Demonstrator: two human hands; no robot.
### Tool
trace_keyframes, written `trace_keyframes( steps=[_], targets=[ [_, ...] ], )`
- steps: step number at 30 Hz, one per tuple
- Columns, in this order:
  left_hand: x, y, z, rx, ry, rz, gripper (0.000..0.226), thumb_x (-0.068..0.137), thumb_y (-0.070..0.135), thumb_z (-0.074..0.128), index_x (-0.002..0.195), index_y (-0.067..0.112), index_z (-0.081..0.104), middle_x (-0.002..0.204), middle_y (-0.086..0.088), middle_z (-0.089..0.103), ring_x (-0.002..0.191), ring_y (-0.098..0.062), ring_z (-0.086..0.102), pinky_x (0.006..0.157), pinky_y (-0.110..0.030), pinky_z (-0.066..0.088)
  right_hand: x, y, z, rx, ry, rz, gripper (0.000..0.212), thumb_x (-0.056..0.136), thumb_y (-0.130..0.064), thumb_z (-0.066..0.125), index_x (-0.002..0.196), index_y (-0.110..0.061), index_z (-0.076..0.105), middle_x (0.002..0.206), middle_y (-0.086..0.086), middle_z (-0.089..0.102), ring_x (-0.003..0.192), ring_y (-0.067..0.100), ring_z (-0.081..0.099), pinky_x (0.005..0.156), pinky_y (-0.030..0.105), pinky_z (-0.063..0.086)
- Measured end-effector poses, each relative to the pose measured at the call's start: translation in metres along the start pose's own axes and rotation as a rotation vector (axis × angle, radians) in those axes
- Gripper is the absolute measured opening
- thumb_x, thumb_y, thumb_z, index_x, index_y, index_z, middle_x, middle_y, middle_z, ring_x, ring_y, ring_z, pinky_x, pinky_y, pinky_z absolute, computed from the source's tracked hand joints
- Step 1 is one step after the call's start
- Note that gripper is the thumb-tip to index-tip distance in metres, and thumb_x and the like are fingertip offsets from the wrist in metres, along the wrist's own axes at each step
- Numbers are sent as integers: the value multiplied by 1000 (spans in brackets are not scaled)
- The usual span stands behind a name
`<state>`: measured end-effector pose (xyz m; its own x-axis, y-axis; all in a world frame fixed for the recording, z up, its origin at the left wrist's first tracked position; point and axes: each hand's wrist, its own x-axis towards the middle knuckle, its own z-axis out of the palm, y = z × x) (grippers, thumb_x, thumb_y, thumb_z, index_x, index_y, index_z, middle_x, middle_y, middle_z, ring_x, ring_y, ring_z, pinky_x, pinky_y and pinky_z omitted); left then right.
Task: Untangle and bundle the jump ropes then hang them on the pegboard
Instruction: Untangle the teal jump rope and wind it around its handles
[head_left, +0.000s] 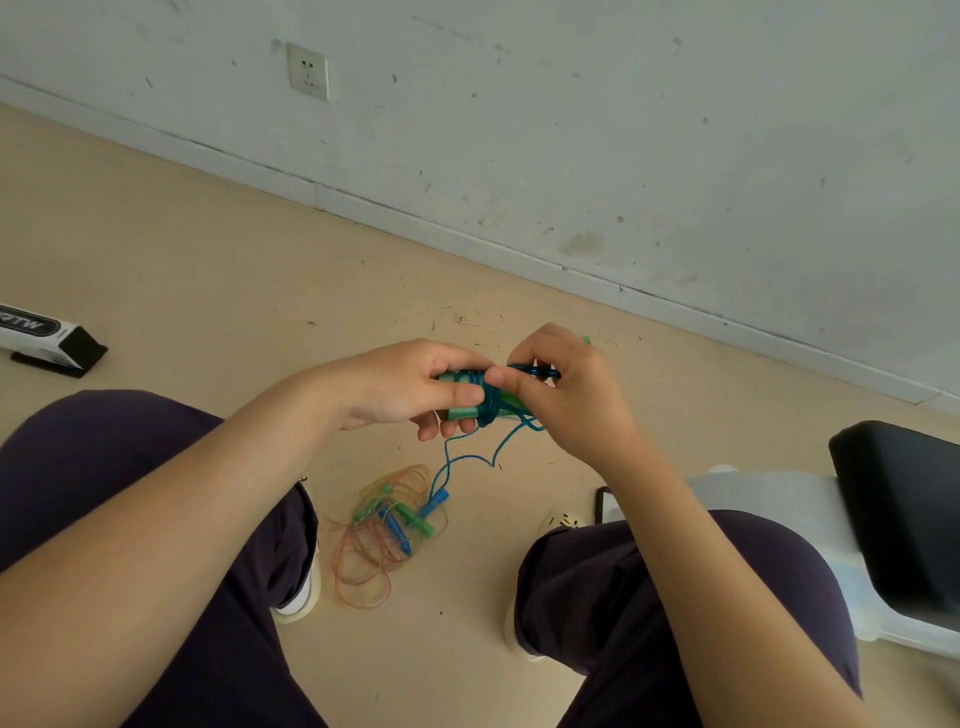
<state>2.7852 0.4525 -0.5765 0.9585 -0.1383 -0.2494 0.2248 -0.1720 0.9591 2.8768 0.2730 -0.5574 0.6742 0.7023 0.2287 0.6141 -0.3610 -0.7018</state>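
Both forearms reach forward, left hand (400, 387) and right hand (563, 387) grasping the teal rope bundle (485, 402).

Soft, even daylight fills the view; nothing glares. Faint shadows lie under the knees (675, 587) toward 6 o'clock. Wide-angle distortion bows the baseboard (467, 234) from 9 to 3 o'clock. Forearms near the lower edge look soft, slightly smeared.

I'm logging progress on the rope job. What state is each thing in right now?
Teal rope: partly coiled around its handles, tail hanging loose.
Left hand: grips the bundle.
Right hand: pinches the rope.
Floor ropes: tangled pile.
Wall socket: nothing plugged in.
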Motion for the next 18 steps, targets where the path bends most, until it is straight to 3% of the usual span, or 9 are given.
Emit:
trace_keyframes(
  steps=[6,9,12,15,18],
  targets=[
    [0,-2,1,-57,-16,-52,25,104,14,50,124,23,62,83,-5,67,66,-10,58,53,-23,45,2,3,3,-3,-53,90,28,85,-31,75,71,-14,57,65,-8,48,58,2,42,54,15,32],
    [0,-2,3,-100,-4,-102,19,100,28,58,117,28,66,77,1,66,64,-9,54,51,-19,41,3,5,6,50,-61,134,29,86,-31,74,71,-13,57,60,-8,46,53,3,39,52,17,31],
    [1,-3,8,-8,32,-77,27,89,43,71,111,28,68,76,4,67,62,-9,56,49,-19,42,4,6,10,97,-97,181,28,86,-32,74,69,-17,57,59,-10,48,51,1,40,53,17,33],
    [1,-4,10,3,16,-47,21,88,29,74,107,23,67,82,1,70,67,-15,66,50,-23,47,4,7,8,214,-153,258,26,80,-34,79,75,-17,60,59,-11,54,52,0,46,52,17,39],
    [-1,-4,9,-5,-3,-4,26,88,11,75,111,15,66,84,1,72,73,-20,71,54,-26,52,4,8,1,400,-206,308,35,76,-27,83,85,-15,51,66,1,57,61,13,52,60,27,44]
  ],
)
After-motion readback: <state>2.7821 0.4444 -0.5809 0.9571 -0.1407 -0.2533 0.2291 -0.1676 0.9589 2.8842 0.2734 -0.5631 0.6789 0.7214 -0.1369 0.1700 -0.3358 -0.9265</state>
